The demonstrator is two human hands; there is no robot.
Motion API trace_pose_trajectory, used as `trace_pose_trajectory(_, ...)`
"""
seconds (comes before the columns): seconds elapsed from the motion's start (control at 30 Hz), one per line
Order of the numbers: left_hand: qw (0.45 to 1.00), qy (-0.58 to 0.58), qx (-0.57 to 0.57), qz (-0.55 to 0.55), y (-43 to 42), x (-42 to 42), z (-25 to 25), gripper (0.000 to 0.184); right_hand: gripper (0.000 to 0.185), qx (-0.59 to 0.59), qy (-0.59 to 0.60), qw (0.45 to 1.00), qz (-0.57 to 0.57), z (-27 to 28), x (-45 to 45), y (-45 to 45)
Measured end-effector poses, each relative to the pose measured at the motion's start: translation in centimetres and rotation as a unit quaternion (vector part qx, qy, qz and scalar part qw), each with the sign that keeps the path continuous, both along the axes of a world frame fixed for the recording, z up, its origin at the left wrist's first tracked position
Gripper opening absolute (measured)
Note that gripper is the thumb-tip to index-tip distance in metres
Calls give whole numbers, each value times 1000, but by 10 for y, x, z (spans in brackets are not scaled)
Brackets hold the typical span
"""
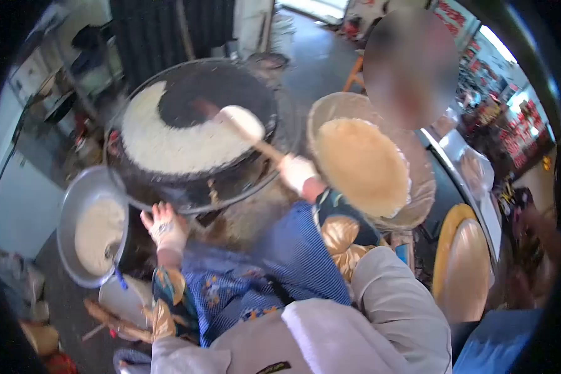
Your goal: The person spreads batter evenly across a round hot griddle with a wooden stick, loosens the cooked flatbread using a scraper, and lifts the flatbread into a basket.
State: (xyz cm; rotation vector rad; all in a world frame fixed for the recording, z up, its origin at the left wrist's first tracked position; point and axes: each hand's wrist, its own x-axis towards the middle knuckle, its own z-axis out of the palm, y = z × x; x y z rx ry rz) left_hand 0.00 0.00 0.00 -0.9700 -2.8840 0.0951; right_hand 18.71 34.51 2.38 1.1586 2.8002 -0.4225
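My right hand (297, 172), in a pale glove, is closed around the wooden handle of a batter spreader (243, 123). The spreader's broad, batter-coated head is over the right part of a large round black griddle (221, 93). Pale batter (168, 146) covers the griddle's left and near sides in a curved band, and dark surface shows at the back. My left hand (166, 228), also gloved, has its fingers spread by the griddle's near rim; whether it touches the rim I cannot tell. Close to it stands a metal basin (64, 215) of batter with a ladle in it.
On the right, a large round tan flatbread (361, 165) lies on a cloth-lined round tray (421, 187). Beyond it are a dark counter (445, 177) and a yellow round item (449, 249). A white bucket (121, 296) and wood sticks are at lower left. Someone is at the upper right.
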Motion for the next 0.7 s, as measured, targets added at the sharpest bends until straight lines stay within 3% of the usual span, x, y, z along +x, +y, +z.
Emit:
trace_pose_trajectory(0.07,998,52,46,-11,0,12,10,52,35,50,62,997,-2,-19,9,24)
trace_pose_trajectory(0.1,990,92,97,-39,14,3,-33,51,35,97,53,994,15,-13,2,36)
trace_pose_trajectory(0.17,990,117,70,-35,15,-9,-26,46,34,46,55,997,30,22,-6,11)
trace_pose_trajectory(0.2,985,95,140,-21,-1,-43,-54,47,32,14,73,993,89,27,-5,4)
trace_pose_trajectory(0.23,995,55,88,-3,8,-32,-24,48,30,35,80,983,164,27,2,-2)
trace_pose_trajectory(0.27,999,16,35,12,20,-22,6,49,28,59,132,976,165,4,11,5)
trace_pose_trajectory(0.3,997,56,55,-18,13,-33,-19,48,22,46,222,971,78,-10,15,15)
trace_pose_trajectory(0.33,998,39,43,24,22,-25,-8,45,17,96,236,960,112,-25,12,37)
trace_pose_trajectory(0.37,997,72,13,35,19,-31,-23,55,17,129,146,978,71,0,14,31)
trace_pose_trajectory(0.43,997,62,-16,46,5,-53,-51,58,20,169,96,977,91,-40,-18,35)
trace_pose_trajectory(0.53,997,56,-32,49,5,-60,-42,56,22,41,78,994,70,4,4,11)
trace_pose_trajectory(0.63,996,48,-44,58,-1,-64,-39,56,21,89,58,994,6,-8,1,29)
trace_pose_trajectory(0.67,995,35,-64,73,-2,-66,-34,57,19,94,102,990,-6,-14,-7,26)
trace_pose_trajectory(0.7,995,44,-45,76,0,-59,-32,58,18,151,113,981,43,-31,-17,27)
